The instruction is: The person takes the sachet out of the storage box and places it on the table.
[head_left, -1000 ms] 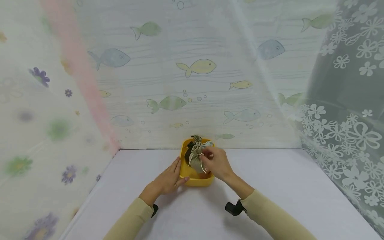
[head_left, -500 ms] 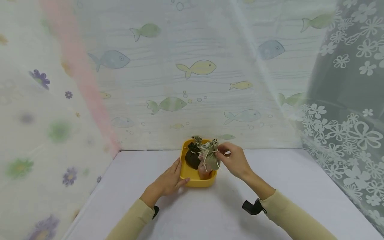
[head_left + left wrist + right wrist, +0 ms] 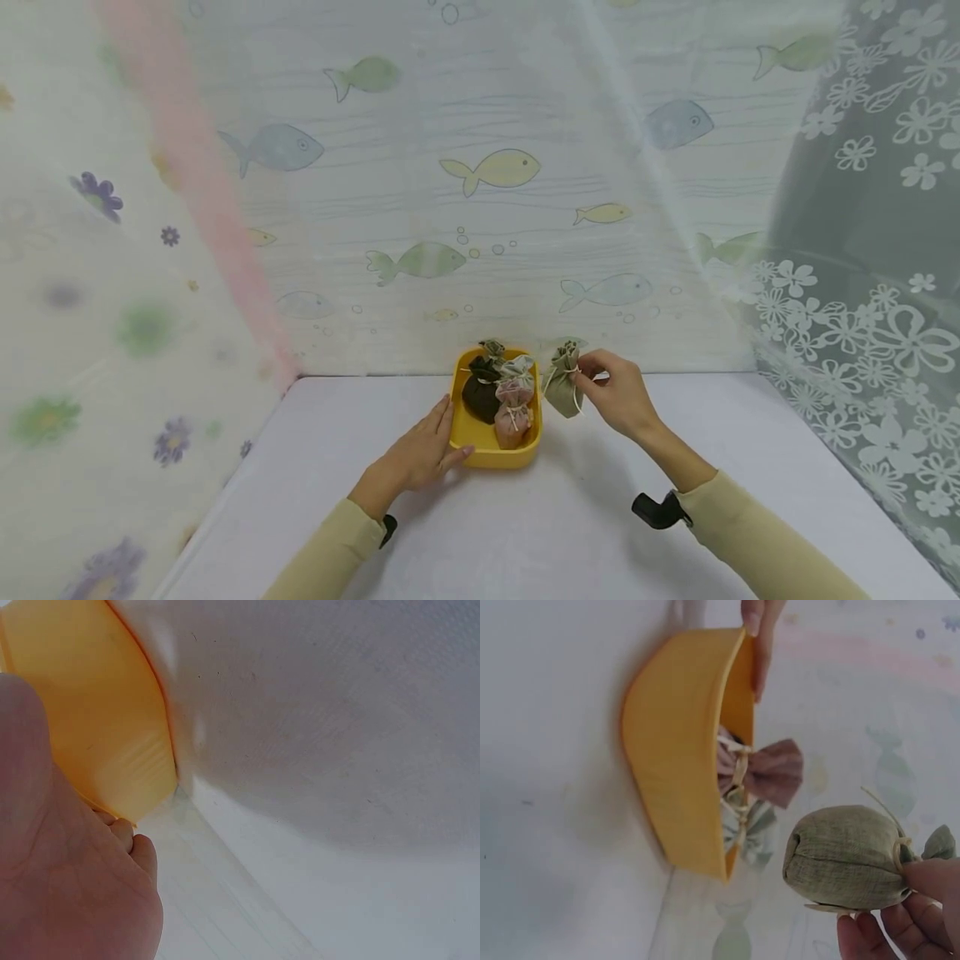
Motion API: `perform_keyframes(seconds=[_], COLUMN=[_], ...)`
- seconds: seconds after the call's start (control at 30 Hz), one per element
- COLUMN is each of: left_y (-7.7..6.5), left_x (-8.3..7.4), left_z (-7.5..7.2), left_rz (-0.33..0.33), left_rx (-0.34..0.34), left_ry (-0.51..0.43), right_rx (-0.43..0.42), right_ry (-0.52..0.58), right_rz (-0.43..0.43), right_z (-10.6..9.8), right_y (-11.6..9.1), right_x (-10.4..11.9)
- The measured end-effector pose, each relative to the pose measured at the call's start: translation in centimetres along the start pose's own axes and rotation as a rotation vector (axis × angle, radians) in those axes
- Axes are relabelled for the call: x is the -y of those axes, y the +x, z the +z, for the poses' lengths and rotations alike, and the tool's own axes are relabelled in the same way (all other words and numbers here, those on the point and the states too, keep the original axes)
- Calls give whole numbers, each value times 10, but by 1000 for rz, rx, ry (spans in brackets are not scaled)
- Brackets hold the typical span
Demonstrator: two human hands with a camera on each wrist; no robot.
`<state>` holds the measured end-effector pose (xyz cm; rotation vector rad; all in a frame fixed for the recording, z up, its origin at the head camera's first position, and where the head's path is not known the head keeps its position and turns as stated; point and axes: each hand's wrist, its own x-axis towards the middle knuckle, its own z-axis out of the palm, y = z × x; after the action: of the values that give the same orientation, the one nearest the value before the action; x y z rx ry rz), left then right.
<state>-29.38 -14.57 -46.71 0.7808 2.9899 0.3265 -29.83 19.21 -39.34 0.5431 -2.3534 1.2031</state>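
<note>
My right hand (image 3: 618,396) pinches a small olive-green drawstring pouch (image 3: 561,383) by its tied neck, just right of a yellow plastic box (image 3: 495,460). In the right wrist view the round cloth body of this pouch (image 3: 844,859) hangs in the air, apart from the box wall. My left hand (image 3: 416,450) lies along the left side of the box, fingers straight against the wall and thumb over the near rim. Several tied pouches sit in the box: a dark brown one (image 3: 480,400) at left, a pink one (image 3: 513,423) at near right, a pale green one (image 3: 519,367) behind.
The box stands on a white tabletop (image 3: 637,533) close to its back edge. Behind hangs a curtain (image 3: 525,250) printed with fish, with flowered curtains at both sides. A black wrist camera (image 3: 660,510) sticks out under the right sleeve.
My right hand has carried the olive-green pouch up out of the box and to the right, past its right rim. The pink and pale pouches beneath now show. My left hand stays put.
</note>
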Motion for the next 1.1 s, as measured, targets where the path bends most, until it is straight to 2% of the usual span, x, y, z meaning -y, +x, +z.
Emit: perform_keyframes(seconds=[0.27,0.53,0.7,0.83,1.1], left_y=[-1,-1,0,0,2], left_x=[-3,-2,-1,-1,5], left_z=[-1,-2,-1,-2,6], left_rz=[1,-1,10,7,23], left_rx=[0,6,5,8,-15], left_ry=[12,17,11,14,31], right_rx=[-30,-53,-60,-59,-19], right_ry=[-38,-68,-85,-94,-142], right_rz=[36,21,42,69,128], right_z=[-8,-14,-16,-17,-18], right_y=[5,14,19,23,30], right_x=[-18,-38,-51,-61,-83])
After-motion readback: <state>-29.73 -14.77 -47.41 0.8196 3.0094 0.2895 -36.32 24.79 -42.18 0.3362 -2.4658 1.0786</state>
